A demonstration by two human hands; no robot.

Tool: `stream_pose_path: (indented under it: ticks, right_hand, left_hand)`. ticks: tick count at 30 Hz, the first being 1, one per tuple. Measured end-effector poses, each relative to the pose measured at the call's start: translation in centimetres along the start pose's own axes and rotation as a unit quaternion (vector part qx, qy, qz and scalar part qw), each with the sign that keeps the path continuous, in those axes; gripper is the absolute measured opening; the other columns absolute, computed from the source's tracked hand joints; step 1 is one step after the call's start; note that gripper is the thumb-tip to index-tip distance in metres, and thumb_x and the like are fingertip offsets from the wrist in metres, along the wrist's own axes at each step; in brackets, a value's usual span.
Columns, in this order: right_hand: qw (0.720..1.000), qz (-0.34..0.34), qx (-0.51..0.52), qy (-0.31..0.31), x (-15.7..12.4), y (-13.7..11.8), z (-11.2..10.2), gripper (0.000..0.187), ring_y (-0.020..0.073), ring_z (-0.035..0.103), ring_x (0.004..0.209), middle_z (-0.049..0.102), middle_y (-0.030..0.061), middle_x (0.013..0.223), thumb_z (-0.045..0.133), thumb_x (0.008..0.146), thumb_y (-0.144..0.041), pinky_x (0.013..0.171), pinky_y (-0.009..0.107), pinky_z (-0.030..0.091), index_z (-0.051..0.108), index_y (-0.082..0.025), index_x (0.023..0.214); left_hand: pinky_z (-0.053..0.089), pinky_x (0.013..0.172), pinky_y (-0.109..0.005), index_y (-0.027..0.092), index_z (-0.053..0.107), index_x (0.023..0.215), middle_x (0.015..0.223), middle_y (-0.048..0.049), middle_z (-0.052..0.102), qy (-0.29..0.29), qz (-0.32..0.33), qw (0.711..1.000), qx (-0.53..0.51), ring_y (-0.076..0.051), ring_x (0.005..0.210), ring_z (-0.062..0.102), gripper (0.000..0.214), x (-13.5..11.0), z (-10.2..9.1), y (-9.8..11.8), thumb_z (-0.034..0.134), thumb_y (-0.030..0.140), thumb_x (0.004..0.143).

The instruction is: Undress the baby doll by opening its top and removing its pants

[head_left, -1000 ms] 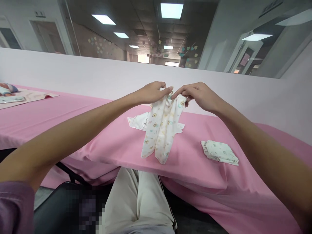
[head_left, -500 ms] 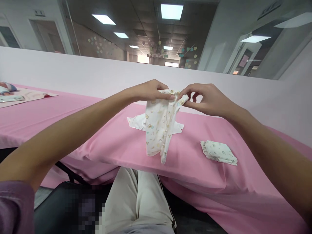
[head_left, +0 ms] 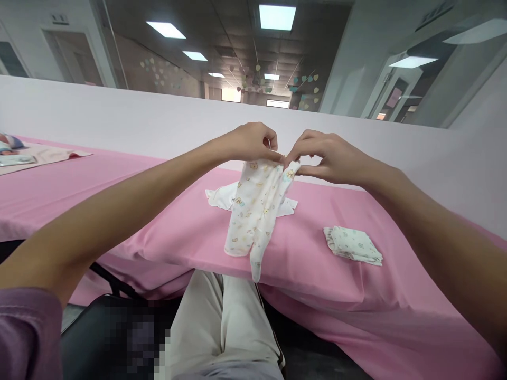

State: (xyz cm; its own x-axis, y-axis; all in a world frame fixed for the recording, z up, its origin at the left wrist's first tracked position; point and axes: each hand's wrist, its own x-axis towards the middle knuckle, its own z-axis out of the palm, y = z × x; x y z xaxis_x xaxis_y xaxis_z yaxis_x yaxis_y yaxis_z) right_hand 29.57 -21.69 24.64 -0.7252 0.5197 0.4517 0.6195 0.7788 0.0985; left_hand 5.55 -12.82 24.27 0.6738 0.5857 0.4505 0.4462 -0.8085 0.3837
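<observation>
A pair of small white baby pants (head_left: 253, 211) with a bear print hangs from both hands above the table. My left hand (head_left: 255, 142) is closed on the top edge at the left. With thumb and fingers, my right hand (head_left: 322, 155) pinches the top edge at the right. The two legs dangle down and lean to the left, one lower than the other. Behind them lies a white garment (head_left: 222, 198), flat on the pink cloth and partly hidden by the pants.
A folded printed garment (head_left: 352, 244) lies on the pink tablecloth (head_left: 178, 227) at the right. At the far left, a pale pink mat (head_left: 59, 154) carries a doll-like figure, partly cut off. A white wall (head_left: 158, 121) with a large window rises behind the table.
The fingers have shifted at the waist of the pants and the right hand has moved closer to the left. The legs have swung leftward and hang a little lower.
</observation>
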Motion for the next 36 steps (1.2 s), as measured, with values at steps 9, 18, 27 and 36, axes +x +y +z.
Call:
stream_pose_path:
  ticks: [9, 18, 27, 36]
  right_hand:
    - [0.998, 0.012, -0.043, 0.053, 1.8, -0.2, 0.8, 0.018, 0.0218, 0.059, 0.079, 0.072, 0.0022, 0.083, 0.073, 0.099, -0.043, 0.075, 0.035, 0.04, 0.082, -0.027, 0.103]
    - [0.996, 0.08, -0.036, -0.001, 3.1, 0.0, -0.2, 0.034, 0.0163, 0.05, 0.067, 0.056, -0.0037, 0.064, 0.082, 0.089, -0.061, 0.07, 0.034, 0.035, 0.079, -0.027, 0.085]
    - [0.99, 0.12, -0.044, -0.054, 3.7, -0.7, -0.2, 0.036, 0.0129, 0.044, 0.061, 0.048, -0.0057, 0.059, 0.084, 0.086, -0.062, 0.069, 0.034, 0.031, 0.081, -0.026, 0.081]
    - [0.995, 0.087, -0.044, -0.019, 3.5, -1.0, -0.2, 0.033, 0.0148, 0.048, 0.066, 0.059, -0.0037, 0.066, 0.083, 0.088, -0.06, 0.072, 0.035, 0.032, 0.082, -0.027, 0.086]
  left_hand:
    - [0.051, 0.091, -0.039, 0.022, 0.08, 0.091, 0.094, -0.0076, 0.073, 0.001, 0.043, 0.986, -0.16, -0.029, 0.105, 0.066, 0.019, 0.2, 1.2, -0.3, 0.083, 0.03, 0.073]
    - [0.055, 0.093, -0.045, 0.021, 0.077, 0.098, 0.097, -0.0096, 0.074, -0.017, 0.015, 0.959, -0.284, -0.027, 0.099, 0.072, 0.021, -1.4, 0.8, -1.1, 0.08, 0.036, 0.084]
    - [0.053, 0.105, -0.051, 0.02, 0.074, 0.121, 0.111, -0.0125, 0.077, -0.036, 0.016, 0.95, -0.31, -0.03, 0.112, 0.073, 0.04, -3.0, 0.6, -1.8, 0.086, 0.032, 0.085]
    - [0.055, 0.105, -0.047, 0.021, 0.074, 0.123, 0.133, -0.0123, 0.072, -0.01, 0.087, 0.956, -0.279, -0.027, 0.12, 0.069, 0.05, -4.4, -0.6, -1.9, 0.093, 0.027, 0.078]
